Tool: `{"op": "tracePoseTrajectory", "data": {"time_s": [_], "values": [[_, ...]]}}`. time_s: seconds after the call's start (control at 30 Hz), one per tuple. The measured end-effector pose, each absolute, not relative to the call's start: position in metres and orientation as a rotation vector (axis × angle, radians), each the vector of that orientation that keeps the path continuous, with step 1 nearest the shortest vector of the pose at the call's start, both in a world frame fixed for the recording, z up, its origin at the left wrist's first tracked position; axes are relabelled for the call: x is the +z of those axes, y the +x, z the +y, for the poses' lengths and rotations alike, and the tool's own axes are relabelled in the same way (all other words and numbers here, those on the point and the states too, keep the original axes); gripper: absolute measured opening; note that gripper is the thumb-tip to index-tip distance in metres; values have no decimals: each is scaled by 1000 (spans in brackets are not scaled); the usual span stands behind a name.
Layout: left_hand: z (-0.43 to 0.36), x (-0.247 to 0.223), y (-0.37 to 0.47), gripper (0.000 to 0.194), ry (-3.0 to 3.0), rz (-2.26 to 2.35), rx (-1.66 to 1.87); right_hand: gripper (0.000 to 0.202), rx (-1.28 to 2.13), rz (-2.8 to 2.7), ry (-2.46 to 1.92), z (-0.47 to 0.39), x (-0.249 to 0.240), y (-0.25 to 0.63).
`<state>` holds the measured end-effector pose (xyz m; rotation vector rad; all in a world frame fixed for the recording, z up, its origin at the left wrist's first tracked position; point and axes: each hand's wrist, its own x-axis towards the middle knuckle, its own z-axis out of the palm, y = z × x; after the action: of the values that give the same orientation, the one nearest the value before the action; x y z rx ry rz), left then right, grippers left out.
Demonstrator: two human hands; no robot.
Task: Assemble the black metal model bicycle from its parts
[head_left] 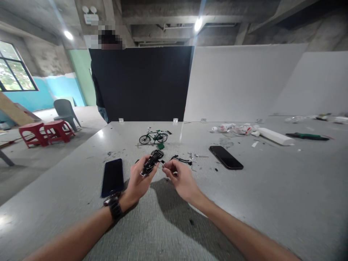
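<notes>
Through the head camera I am viewing a grey table (261, 203) and my two working hands over it

With the left hand (138, 178) I am holding a black model bicycle (150, 165) between thumb and fingers; its visible wheel (157, 153) is pointing away from me

With the right hand (181, 178) I am pinching a thin part (162, 163) just beside the bicycle; the fingertips are standing narrow, and the part is showing too small for identification

Loose dark pieces (182, 160) are lying just beyond the right hand

A green model bicycle (154, 137) is standing farther back, with a green block (160, 146) lying in front

A blue-edged phone (112, 177) is lying left of the left hand; a black phone (226, 157) is lying to the right

Beyond the table, a person (97, 83) is standing behind a black panel (144, 83)
</notes>
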<state>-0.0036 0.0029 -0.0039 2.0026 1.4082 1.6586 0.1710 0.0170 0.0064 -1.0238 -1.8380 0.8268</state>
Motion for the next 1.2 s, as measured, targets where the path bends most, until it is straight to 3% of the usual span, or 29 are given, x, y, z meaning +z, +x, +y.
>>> {"op": "tracePoseTrajectory", "data": {"time_s": [0.13, 0.47, 0.67, 1.2], "values": [[2, -2, -5, 16, 2053, 1429, 1626, 36, 1005, -1773, -1040, 16, 6, 170], [4, -2, -9, 18, 2110, 1482, 1610, 34, 940, -1756, -1007, 21, -1, 173], [5, -2, -11, 20, 2125, 1497, 1600, 41, 1072, -1726, -1065, 19, 5, 173], [6, -10, -12, 23, 2130, 1462, 1586, 24, 746, -1824, -1044, 9, 12, 171]]}}
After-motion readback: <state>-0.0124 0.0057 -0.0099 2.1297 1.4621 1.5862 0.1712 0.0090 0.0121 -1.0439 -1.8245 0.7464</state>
